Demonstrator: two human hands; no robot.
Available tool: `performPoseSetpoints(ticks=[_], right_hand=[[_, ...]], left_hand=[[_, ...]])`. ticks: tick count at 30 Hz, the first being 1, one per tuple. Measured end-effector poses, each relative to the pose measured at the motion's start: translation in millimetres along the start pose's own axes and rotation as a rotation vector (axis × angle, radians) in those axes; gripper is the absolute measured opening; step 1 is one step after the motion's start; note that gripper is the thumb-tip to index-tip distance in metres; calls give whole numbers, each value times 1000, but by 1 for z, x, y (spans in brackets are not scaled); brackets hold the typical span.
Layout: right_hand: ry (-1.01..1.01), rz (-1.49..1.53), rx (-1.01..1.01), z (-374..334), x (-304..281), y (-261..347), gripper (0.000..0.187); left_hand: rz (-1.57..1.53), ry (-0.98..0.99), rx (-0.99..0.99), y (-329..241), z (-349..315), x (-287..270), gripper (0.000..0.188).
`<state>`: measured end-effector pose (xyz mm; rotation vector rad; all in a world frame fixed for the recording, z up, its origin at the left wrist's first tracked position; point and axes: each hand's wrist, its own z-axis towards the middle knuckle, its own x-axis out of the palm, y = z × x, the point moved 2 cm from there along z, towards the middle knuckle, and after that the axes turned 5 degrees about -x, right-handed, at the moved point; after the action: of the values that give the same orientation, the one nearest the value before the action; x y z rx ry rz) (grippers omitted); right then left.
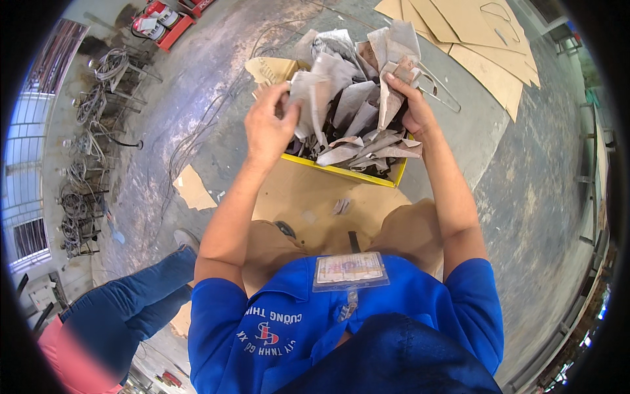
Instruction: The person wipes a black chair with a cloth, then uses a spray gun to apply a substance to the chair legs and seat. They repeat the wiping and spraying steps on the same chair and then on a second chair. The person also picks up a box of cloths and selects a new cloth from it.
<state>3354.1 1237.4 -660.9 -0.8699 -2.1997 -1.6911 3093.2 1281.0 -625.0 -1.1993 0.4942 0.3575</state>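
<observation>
A yellow bin (pixel 341 172) in front of me is heaped with crumpled grey-brown sheets, worn and creased; whether they are sandpaper or cloth I cannot tell. At the bin's left side my left hand (pixel 270 125) is closed, thumb and fingers on a grey sheet (pixel 307 95) that stands up from the heap. My right hand (pixel 415 105), over the right side, pinches another grey sheet (pixel 390 105) between thumb and fingers. Dark items lie under the sheets, mostly hidden. Beside my right hand a bent wire (pixel 443 92) sticks out.
Flattened cardboard (pixel 489 62) lies at the far right. Under the bin and by my legs is more cardboard (pixel 295 197). Coiled cables on stands (pixel 111 65) line the left wall, near red fire extinguishers (pixel 159 13). Another person's legs (pixel 151 289) are close at my left.
</observation>
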Motion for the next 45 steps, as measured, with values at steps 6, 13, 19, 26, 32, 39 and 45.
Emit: performPoseSetpoints(ticks=[6,13,19,26,32,39,45], right_hand=[[-13,-3,-10,1,-3,-1,40],[-16,-6,-13,1,-2,-1,39],[-33,-26,-30,1,-4,-2,40],[-38,-26,-2,1,-4,-2,39],[-64,-18,-24,2,-4,-2,38],[-30,-34,-27,2,-3,-1,38],[90,-164,-68,-3,2,0,38]], left_hand=[[275,-233,338,-3,14,-29,26],[247,-32,534,-37,-9,-37,19],[515,-163,344,-38,5,-55,22],[-399,150,-187,7,13,-24,36],[-576,-114,-262,33,30,-37,27],[-213,344,98,21,4,0,27],[-7,195,252,-14,-2,17,40]])
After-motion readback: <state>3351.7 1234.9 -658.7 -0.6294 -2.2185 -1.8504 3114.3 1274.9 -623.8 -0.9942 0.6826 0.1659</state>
